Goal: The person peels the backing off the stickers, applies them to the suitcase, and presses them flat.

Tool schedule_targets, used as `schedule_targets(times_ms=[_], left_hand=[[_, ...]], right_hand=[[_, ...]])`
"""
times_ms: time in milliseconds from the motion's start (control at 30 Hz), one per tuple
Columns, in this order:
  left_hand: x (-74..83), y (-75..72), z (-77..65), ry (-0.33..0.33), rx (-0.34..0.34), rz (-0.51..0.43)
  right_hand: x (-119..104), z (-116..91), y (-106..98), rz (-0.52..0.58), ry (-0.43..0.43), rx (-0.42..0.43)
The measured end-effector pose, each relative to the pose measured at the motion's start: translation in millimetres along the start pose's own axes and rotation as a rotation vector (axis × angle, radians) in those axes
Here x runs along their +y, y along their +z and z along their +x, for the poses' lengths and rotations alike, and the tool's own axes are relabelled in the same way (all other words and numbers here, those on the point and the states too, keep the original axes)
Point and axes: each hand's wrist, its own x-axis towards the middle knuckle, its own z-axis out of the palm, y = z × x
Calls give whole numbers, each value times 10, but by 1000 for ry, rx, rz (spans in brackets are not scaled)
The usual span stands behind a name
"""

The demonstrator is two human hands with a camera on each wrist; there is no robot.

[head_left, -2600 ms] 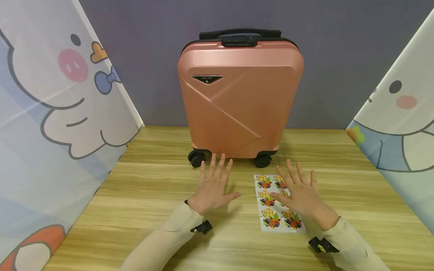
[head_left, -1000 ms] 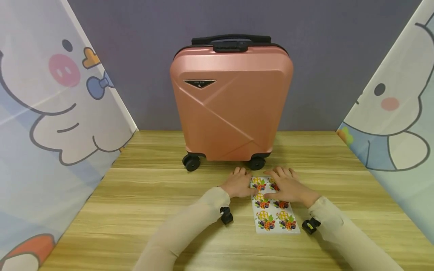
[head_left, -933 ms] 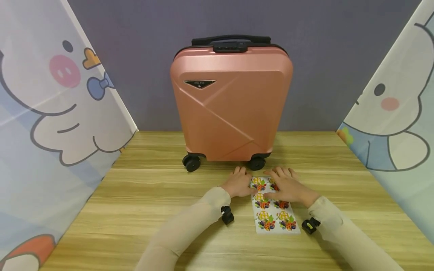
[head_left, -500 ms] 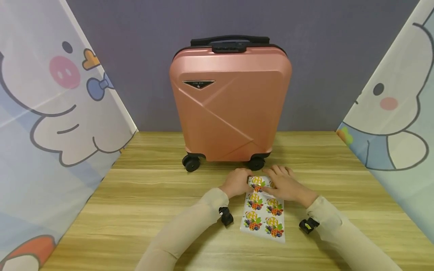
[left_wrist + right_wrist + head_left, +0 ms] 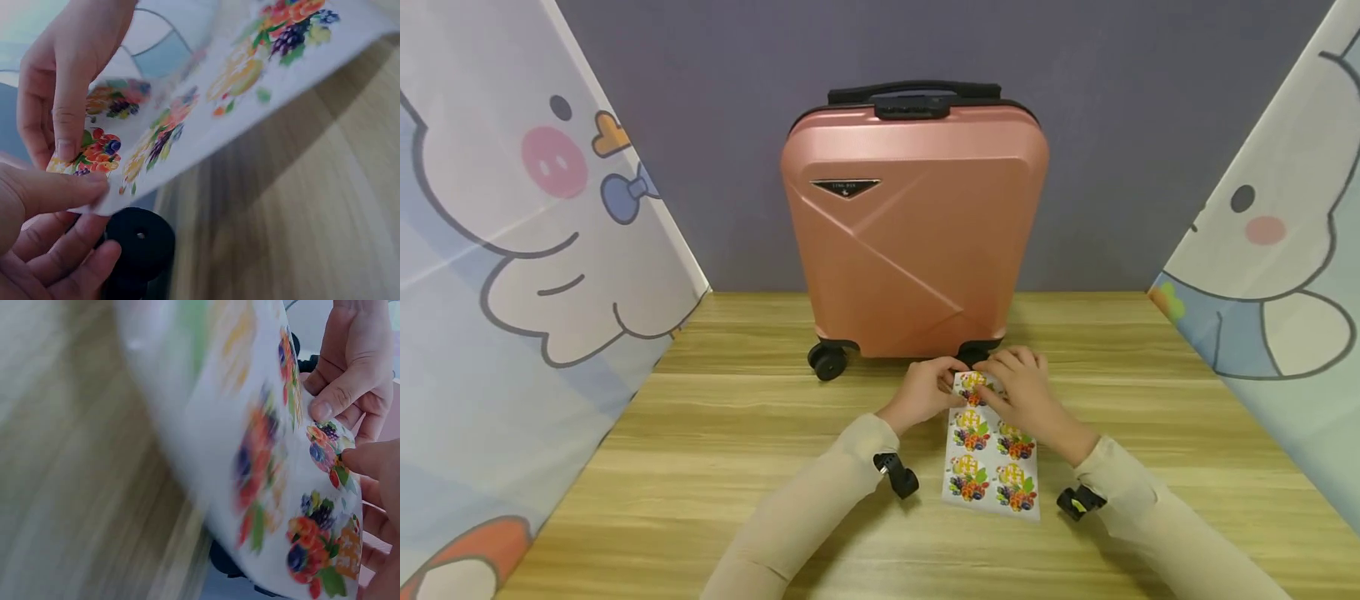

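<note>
A white sheet of fruit-print stickers (image 5: 992, 462) is raised off the table at its far end, in front of the suitcase. My left hand (image 5: 922, 390) pinches its far left corner, thumb on top and fingers underneath, as the left wrist view shows on the sticker sheet (image 5: 206, 134). At the far edge to the right, my right hand (image 5: 1030, 402) pinches the sheet too, its thumb over the printed side and its fingers behind. In the right wrist view the sticker sheet (image 5: 294, 456) bends, and part of it is blurred.
A pink hard-shell suitcase (image 5: 917, 250) stands upright just beyond the hands; its right front wheel is partly hidden by them. Cartoon-printed panels (image 5: 557, 275) flank the wooden table (image 5: 737, 467), and a grey wall (image 5: 1112, 150) closes the back.
Both hands have come down to the sticker sheet from spread, raised poses. The sheet has shifted left and its far end has lifted, with both hands now gripping it.
</note>
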Motion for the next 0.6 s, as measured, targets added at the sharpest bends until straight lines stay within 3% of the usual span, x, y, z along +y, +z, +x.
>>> schedule_targets(times_ms=[133, 467, 600], left_hand=[[28, -67, -6, -4, 13, -93], [50, -222, -40, -10, -46, -389], [53, -258, -54, -38, -44, -441]], right_hand=[[-9, 65, -36, 25, -11, 63], [-12, 171, -113, -9, -44, 111], [-44, 197, -125, -8, -44, 107]])
